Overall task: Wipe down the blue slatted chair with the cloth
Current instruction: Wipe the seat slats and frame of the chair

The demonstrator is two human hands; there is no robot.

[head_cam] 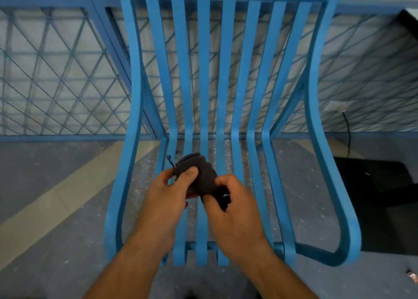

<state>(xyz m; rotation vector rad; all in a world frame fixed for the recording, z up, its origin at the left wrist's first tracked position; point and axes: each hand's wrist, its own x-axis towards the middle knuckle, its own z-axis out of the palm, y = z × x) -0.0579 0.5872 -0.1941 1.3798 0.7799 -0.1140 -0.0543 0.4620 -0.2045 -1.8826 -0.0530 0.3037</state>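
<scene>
The blue slatted chair (228, 72) faces me, its curved back rising to the top of the view and its seat slats running toward me. A small dark grey cloth (204, 174), bunched up with a loose thread at its left, hovers over the seat. My left hand (168, 192) pinches its left side between thumb and fingers. My right hand (230, 206) grips its lower right part with curled fingers. Both forearms come in from the bottom edge.
A blue lattice railing (61, 72) runs behind the chair across the whole width. The floor is grey speckled with a pale diagonal stripe (52, 206) at left. A black mat or base (375, 185) lies at right, with a thin black cable (348, 133) above it.
</scene>
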